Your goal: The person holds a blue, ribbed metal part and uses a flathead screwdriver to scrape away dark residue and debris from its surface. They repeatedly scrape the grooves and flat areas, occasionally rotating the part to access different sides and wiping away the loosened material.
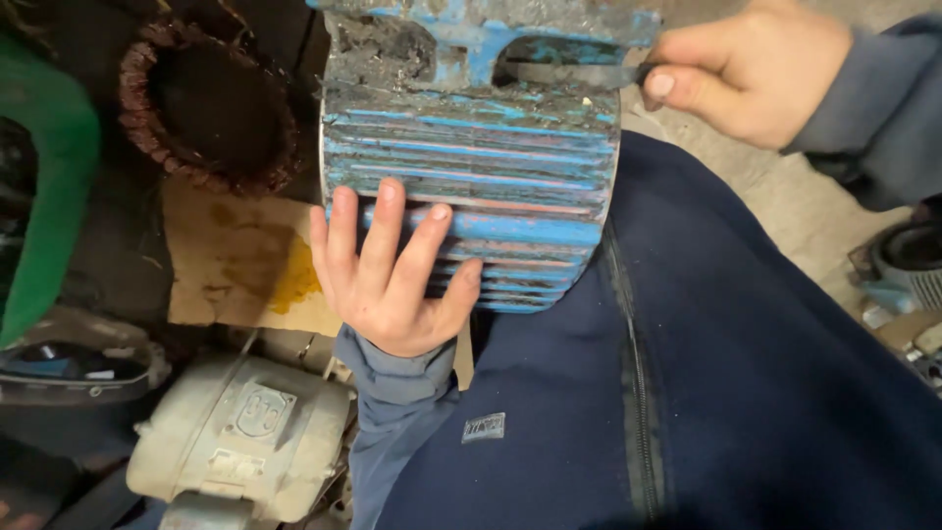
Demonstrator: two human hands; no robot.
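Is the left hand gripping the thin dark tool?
No, the left hand lies flat on the blue ribbed motor housing; the right hand pinches the thin dark tool.

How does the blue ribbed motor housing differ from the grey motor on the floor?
The blue ribbed motor housing is chipped, greasy and steadied by the left hand; the grey motor lies untouched. The housing has horizontal fins; the motor looks smooth, with a plate. Both are dirty.

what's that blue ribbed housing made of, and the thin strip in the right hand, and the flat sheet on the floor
Blue ribbed housing: probably cast metal, painted blue; the paint is chipped and caked with dark grime along the fins.
Thin strip pinched by the right hand: looks like a dark, flat metal blade, too blurred to be sure.
Flat sheet: brown cardboard, matte, with yellow and oily stains.
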